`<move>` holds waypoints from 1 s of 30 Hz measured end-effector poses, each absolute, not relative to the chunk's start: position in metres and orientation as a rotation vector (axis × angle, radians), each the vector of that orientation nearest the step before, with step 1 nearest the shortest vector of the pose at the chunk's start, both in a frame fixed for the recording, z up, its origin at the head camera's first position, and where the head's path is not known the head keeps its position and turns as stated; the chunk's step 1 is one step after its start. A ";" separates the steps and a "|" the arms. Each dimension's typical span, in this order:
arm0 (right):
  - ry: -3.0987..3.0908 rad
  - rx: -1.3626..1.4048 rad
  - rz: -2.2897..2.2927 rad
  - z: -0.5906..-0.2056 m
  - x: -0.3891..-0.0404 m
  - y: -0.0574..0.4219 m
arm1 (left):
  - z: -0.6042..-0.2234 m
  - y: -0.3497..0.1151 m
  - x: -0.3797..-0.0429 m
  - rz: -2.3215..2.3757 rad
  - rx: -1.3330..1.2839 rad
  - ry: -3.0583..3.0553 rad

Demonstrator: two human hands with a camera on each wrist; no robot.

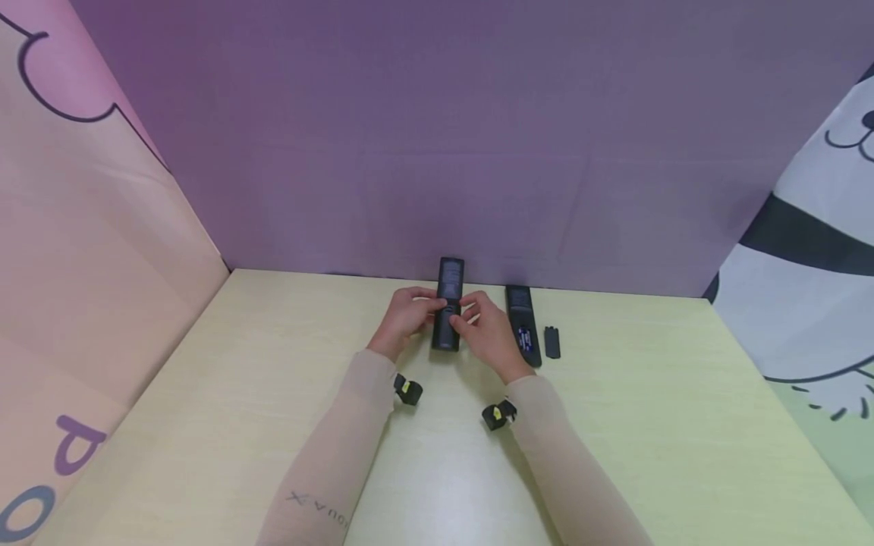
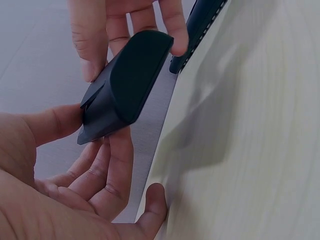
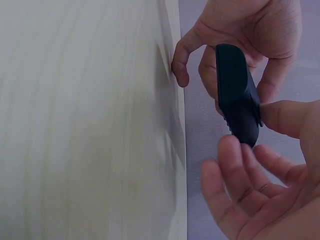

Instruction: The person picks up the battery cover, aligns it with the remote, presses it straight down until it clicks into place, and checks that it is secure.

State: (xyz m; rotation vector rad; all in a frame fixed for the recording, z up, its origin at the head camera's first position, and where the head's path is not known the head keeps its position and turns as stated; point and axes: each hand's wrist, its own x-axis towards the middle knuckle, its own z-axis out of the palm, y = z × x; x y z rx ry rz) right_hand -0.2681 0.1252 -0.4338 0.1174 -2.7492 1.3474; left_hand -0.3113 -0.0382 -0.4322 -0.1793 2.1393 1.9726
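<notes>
A black remote control (image 1: 451, 279) is held above the table's back edge, its back turned up. My left hand (image 1: 408, 309) grips its left side, thumb on the back and fingers underneath. My right hand (image 1: 488, 331) pinches it from the right, with the thumb against the battery cover (image 1: 446, 332). In the left wrist view one end of the remote (image 2: 137, 80) faces the camera, and the cover's edge stands slightly raised. The right wrist view shows the right thumb (image 3: 285, 118) on the same remote (image 3: 232, 75). Whether batteries lie inside is hidden.
To the right, a second black remote control (image 1: 520, 300) lies back up with its compartment uncovered and batteries (image 1: 525, 338) in it. A loose battery cover (image 1: 552, 343) lies beside it on the pale wooden table (image 1: 649, 425). A purple wall (image 1: 437, 136) rises behind the table.
</notes>
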 end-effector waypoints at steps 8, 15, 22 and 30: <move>-2.823 0.057 1.411 -0.433 -0.268 0.126 | -0.430 -0.038 -0.311 1.996 -0.178 2.111; -2.831 0.057 1.419 -0.435 -0.269 0.126 | -0.431 -0.039 -0.310 1.986 -0.166 2.121; -2.817 0.044 1.487 -0.433 -0.268 0.125 | -0.426 -0.044 -0.308 1.955 -0.126 2.086; -2.779 0.059 1.560 -0.433 -0.268 0.126 | -0.423 -0.050 -0.309 1.886 -0.056 2.037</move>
